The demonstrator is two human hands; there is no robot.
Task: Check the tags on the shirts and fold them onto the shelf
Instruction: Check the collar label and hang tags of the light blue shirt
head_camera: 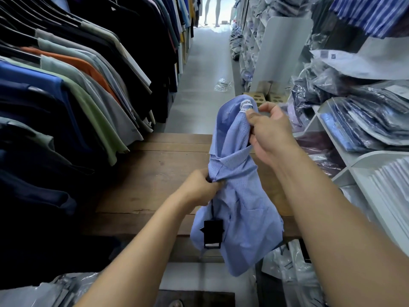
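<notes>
Both hands on a light blue shirt [239, 196], tag check going on

Frame center, above the wooden tabletop [155, 173]: right hand [269, 131] pinches the collar by the white neck label [246, 105], left hand [202, 187] grips bunched fabric lower down; a black hang tag [213, 233] dangles below.

Collar label [246, 105] lettering partly covered by the thumb of the right hand [269, 131] and too small to read; hang tag [213, 233] dark, print illegible; fingertips of the left hand [200, 189] buried in shirt [239, 196] fabric; both forearms cut off by the lower edge; bagged shirts [365, 120] on the shelf [354, 161] blurred
</notes>
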